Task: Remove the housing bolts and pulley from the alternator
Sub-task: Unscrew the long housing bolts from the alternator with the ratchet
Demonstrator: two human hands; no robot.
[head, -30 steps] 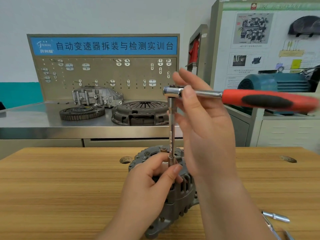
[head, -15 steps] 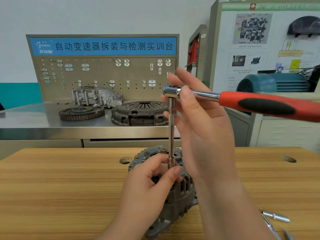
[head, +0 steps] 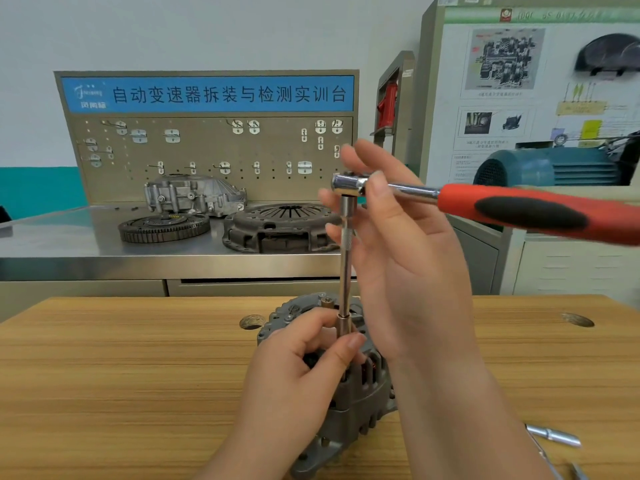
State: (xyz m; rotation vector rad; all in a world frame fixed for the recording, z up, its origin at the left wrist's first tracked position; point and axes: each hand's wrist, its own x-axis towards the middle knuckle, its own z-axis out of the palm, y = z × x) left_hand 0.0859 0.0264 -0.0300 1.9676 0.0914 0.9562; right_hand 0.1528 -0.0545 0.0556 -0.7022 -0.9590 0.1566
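Observation:
A grey alternator (head: 360,403) stands on the wooden table (head: 121,375). A chrome extension bar (head: 345,265) rises upright from its top. My left hand (head: 294,382) pinches the socket at the bar's lower end, thumb and forefinger around it, and hides the bolt below. A ratchet with a red and black handle (head: 526,211) sits on the bar's top, its handle pointing right. My right hand (head: 408,258) holds the ratchet head, thumb on the neck in front and fingers spread behind it.
Chrome tool pieces (head: 554,436) lie on the table at lower right. Behind stands a steel bench (head: 69,244) with a flywheel (head: 164,227), a clutch cover (head: 280,226) and a gearbox housing (head: 194,194). A blue motor (head: 554,166) sits at the right.
The ratchet handle has swung a little toward me and downward at its right end. My left hand keeps its pinch on the socket, and the alternator has not moved.

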